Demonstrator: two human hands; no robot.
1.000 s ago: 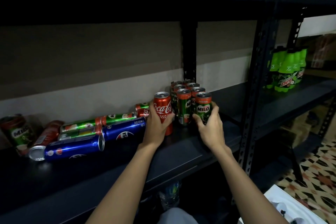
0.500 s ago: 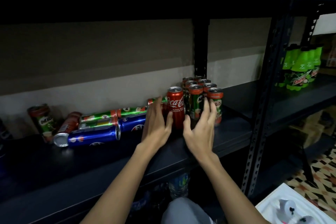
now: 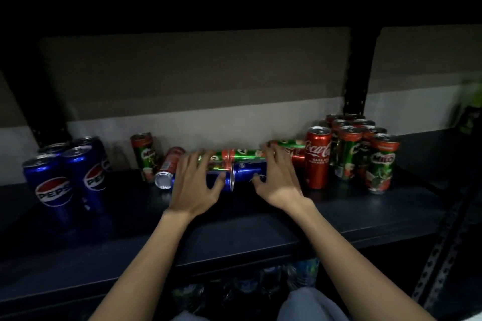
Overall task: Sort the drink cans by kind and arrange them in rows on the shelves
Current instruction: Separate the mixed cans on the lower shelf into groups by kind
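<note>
Reaching for two blue Pepsi cans lying on sides (image 3: 236, 174) mid-shelf: left hand (image 3: 194, 185) and right hand (image 3: 277, 180) spread, fingers loose, apparently gripping nothing yet. Risk: cans roll off black metal shelf (image 3: 234, 219), or right hand knocks upright red Coca-Cola can (image 3: 317, 157).

Two bare forearms, no sleeves reaching as far as the wrists or up the visible length of either arm. No watch, ring or band on the left hand (image 3: 194, 185) or the right hand (image 3: 279, 180). Short, unpainted nails on the fingers. Slim build through wrist and forearm. At the bottom edge, a patch of light grey fabric (image 3: 310, 305), apparently clothing on the body or lap.
</note>
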